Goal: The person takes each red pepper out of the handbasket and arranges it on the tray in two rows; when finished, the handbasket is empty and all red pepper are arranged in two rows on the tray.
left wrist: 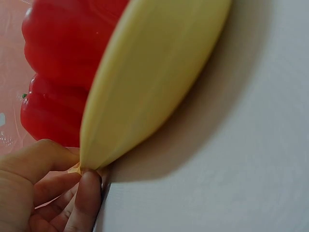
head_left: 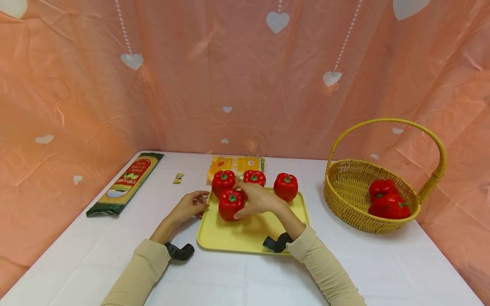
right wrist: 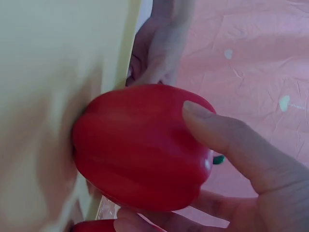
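My right hand [head_left: 257,199] grips a red bell pepper [head_left: 229,207] over the left part of a yellow tray [head_left: 245,240]. In the right wrist view the thumb lies along the upper side of this bell pepper [right wrist: 140,147], near its green stem, with the fingers around the other side. My left hand [head_left: 190,207] is at the tray's left edge; up close, its thumb and fingers pinch the rim of the tray [left wrist: 149,72]. Behind the gripped one stand more red bell peppers: one at left [head_left: 222,182], one in the middle [head_left: 254,177] and one at right [head_left: 285,187].
A wicker basket [head_left: 346,211] with a tall handle stands at right, two red peppers [head_left: 389,207] inside. Behind the tray lies an orange-yellow packet [head_left: 237,163]. A long green-and-red package [head_left: 126,183] and a small yellow wrapped piece [head_left: 178,178] lie at left on the white tablecloth.
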`<state>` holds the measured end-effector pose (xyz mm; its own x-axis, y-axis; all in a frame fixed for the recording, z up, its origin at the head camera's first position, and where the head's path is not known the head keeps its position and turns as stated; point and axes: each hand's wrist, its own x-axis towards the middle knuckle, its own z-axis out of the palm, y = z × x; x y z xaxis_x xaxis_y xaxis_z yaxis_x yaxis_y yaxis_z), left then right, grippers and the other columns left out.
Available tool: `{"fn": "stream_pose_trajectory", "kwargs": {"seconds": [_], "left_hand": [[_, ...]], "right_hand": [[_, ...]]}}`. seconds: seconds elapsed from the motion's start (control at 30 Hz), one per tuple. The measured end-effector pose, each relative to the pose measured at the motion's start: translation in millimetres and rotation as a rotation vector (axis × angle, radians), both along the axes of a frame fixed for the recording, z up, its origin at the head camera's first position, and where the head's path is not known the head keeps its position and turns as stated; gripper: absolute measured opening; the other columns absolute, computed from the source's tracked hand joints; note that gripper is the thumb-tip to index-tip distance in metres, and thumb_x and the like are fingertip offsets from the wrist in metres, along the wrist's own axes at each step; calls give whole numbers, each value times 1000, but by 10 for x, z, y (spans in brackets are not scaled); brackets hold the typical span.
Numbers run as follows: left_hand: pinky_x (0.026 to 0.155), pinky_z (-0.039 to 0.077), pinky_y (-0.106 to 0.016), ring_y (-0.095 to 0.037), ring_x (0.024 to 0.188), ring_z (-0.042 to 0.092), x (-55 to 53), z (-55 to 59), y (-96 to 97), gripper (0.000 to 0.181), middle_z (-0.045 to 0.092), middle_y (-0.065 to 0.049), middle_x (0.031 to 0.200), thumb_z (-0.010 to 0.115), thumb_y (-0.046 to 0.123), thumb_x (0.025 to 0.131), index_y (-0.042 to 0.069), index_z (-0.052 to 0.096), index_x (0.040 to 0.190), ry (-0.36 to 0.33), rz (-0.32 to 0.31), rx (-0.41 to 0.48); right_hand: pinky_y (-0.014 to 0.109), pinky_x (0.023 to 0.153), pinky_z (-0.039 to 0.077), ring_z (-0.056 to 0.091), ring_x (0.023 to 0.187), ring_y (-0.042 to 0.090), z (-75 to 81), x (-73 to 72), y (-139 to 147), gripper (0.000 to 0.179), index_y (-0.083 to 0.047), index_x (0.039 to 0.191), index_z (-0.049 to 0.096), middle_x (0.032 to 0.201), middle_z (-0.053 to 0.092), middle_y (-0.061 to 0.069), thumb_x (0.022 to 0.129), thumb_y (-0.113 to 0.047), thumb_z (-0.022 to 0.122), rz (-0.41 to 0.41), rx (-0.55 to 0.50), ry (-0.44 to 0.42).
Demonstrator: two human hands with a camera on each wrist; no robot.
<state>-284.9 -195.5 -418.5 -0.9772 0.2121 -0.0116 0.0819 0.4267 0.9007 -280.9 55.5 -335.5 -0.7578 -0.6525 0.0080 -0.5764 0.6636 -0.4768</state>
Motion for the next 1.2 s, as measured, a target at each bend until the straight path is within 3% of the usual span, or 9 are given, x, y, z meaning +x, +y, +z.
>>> {"fn": "stream_pose_trajectory", "kwargs": {"seconds": [0.33,0.67,1.2], "left_hand": [[60,54,-26,-15,70,56,-4,2,-11,45,56,-16,96,58,3,88,-7,45,131,9,-14,-6],[62,54,-28,-16,70,55,5,12,-11,46,55,-17,97,55,3,89,-7,43,132,12,-23,-4],[63,54,-29,-17,70,56,-16,-22,-22,44,55,-16,97,55,5,89,-3,45,132,2,-26,5]], "right_hand": [[25,71,51,60,83,20,-2,-14,8,66,-2,125,47,106,59,8,73,-26,79,59,-42,-17],[21,72,52,64,79,14,-95,-1,-107,62,-3,124,47,114,59,10,75,-25,78,60,-155,-73],[18,71,51,65,80,14,-177,-25,-158,63,-4,125,46,113,58,8,76,-27,77,54,-195,-78]]}}
